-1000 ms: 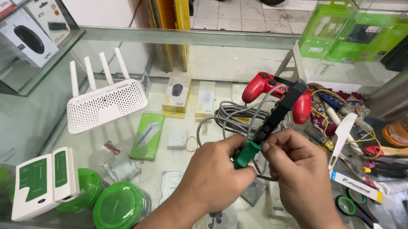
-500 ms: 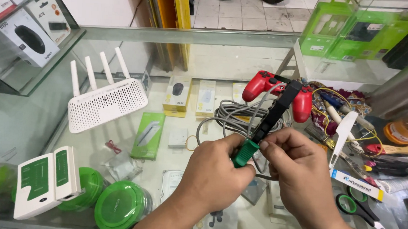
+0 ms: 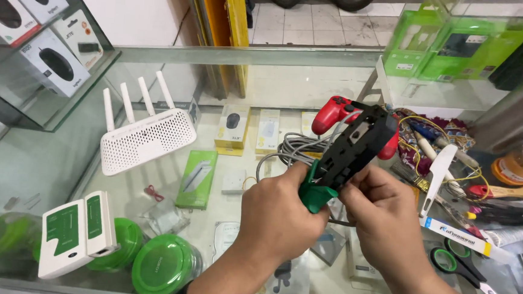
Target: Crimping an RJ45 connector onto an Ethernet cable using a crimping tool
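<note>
Crimping tool (image 3: 349, 152) now tilted up and nearer the camera than a second ago, over the near-centre of the glass counter (image 3: 43, 158). Left hand (image 3: 279, 211) clamped on its green handle; right hand (image 3: 384, 221) grips the black body. Grey cable (image 3: 291, 147) coiled just behind.

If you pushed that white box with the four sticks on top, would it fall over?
Probably not. The router lies low and wide on the glass counter, so it would likely slide. It looks like thin, holed plastic, so probably light. Its thin antennas stick up and might bend or fold if bumped.
</note>
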